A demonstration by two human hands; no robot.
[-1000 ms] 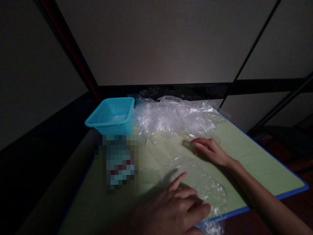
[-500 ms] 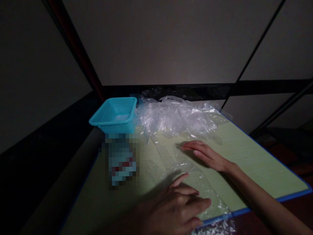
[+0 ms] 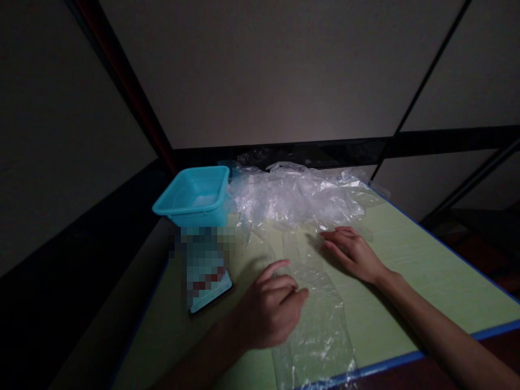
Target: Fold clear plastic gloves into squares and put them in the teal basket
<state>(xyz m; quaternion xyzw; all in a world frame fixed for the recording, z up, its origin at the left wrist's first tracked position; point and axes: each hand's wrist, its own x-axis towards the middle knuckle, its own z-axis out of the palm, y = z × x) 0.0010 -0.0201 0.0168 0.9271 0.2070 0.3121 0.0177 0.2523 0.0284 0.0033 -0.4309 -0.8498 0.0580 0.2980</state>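
The left hand is shifting farther from the near edge than it was half a second ago, and its fingers are now curling in more tightly over the left side of a piece of clear plastic. I can't tell whether they are pinching the thin film or only resting on it. The right hand is drawing slightly to the right, its fingers bending where they were lying straighter. The thumb is staying close under them, but whether any film is caught between, I can't tell from here.

The clear plastic itself is lying on the green table between the two hands, its near end reaching the blue edge and spilling onto it. It is now running straighter toward that edge, its right side sitting more to the left. For the work in hand, this is probably leaving the piece lined up and more of it uncovered.

Beyond the hands, a heap of plastic is staying where it was, spreading along the far side. A blue basin is standing just beside it, and a partly blurred-out flat thing, probably a phone, is lying in front of the basin.
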